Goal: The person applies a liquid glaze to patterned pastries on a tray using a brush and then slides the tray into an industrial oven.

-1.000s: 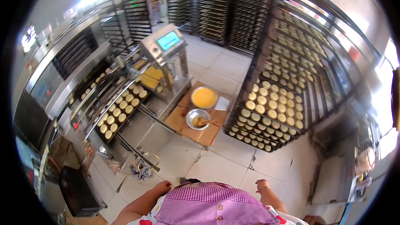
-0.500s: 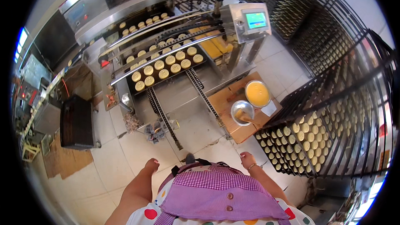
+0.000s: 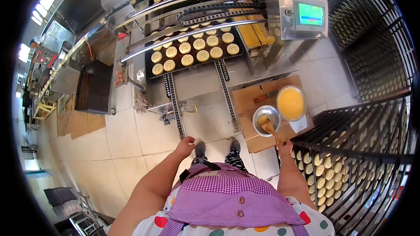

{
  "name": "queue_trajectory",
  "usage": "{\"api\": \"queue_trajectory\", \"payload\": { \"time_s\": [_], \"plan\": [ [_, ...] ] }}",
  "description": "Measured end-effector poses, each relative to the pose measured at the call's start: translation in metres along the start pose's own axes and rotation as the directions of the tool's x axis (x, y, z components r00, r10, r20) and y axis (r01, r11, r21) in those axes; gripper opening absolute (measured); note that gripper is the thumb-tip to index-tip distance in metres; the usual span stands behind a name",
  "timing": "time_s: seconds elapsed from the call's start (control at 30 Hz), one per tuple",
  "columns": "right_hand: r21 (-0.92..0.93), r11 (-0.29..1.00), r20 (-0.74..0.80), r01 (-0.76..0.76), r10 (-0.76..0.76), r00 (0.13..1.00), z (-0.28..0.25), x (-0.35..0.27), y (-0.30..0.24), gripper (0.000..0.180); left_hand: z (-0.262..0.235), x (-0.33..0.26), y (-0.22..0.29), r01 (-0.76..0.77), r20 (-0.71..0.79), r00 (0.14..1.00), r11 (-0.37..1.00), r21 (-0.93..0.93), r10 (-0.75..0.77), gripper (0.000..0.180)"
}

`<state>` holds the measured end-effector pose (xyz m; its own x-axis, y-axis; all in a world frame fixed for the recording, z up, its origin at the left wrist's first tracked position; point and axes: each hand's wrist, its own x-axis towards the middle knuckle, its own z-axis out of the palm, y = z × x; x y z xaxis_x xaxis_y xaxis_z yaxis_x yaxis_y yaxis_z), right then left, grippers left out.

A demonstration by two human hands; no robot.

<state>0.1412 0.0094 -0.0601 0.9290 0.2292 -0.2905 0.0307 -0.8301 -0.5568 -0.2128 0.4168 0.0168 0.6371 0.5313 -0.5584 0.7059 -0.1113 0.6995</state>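
My right hand [image 3: 285,147] is at the front right corner of the wooden board, its fingers closed on the handle end of a wooden brush [image 3: 268,126]. The brush leans in a round metal bowl [image 3: 259,114], its head inside. Beside that bowl stands a second one filled with yellow-orange liquid [image 3: 291,103], which looks like egg wash. My left hand [image 3: 185,147] hangs over the floor in front of my body, holding nothing, with its fingers loosely bent and apart. Beyond it, a dark tray [image 3: 178,68] bears rows of round, pale, patterned pastries [image 3: 202,56] on the machine.
The wooden board [image 3: 246,137] also carries a tool with an orange-brown handle [image 3: 265,96]. Two chain rails [image 3: 175,109] jut from the machine toward me. A control box with a lit screen [image 3: 309,14] rises behind the board. A dark rack of pastry trays [image 3: 372,153] stands close on the right.
My right hand has reached forward to the board and taken hold of the brush handle. My left hand has moved forward and right. The view has shifted closer to the machine.
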Motion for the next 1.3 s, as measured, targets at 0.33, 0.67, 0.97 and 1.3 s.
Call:
{"api": "queue_trajectory", "payload": {
  "time_s": [0.33, 0.67, 0.97, 1.3],
  "plan": [
    [0.385, 0.737, 0.285, -0.555, 0.478, 0.831, -0.017, 0.023, -0.032, 0.052, 0.028, 0.078, 0.081, 0.249, -0.112, 0.91, 0.743, -0.622, -0.398, 0.047],
    [0.515, 0.839, 0.046, -0.178, 0.181, 0.982, -0.041, 0.039, -0.088, 0.017, 0.025, 0.102, 0.056, -0.142, -0.133, 0.76, 0.038, -0.989, -0.636, 0.026],
    [0.492, 0.862, 0.091, -0.123, 0.09, 0.992, 0.034, 0.076, -0.075, 0.03, 0.078, 0.003, 0.046, -0.05, -0.102, 0.753, 0.099, -0.994, -0.65, 0.022],
    [0.658, 0.583, 0.164, -0.476, 0.506, 0.847, 0.056, 0.071, -0.091, 0.027, -0.026, -0.024, 0.011, 0.181, -0.24, 0.954, 0.983, -0.003, -0.177, 0.017]
  ]
}}
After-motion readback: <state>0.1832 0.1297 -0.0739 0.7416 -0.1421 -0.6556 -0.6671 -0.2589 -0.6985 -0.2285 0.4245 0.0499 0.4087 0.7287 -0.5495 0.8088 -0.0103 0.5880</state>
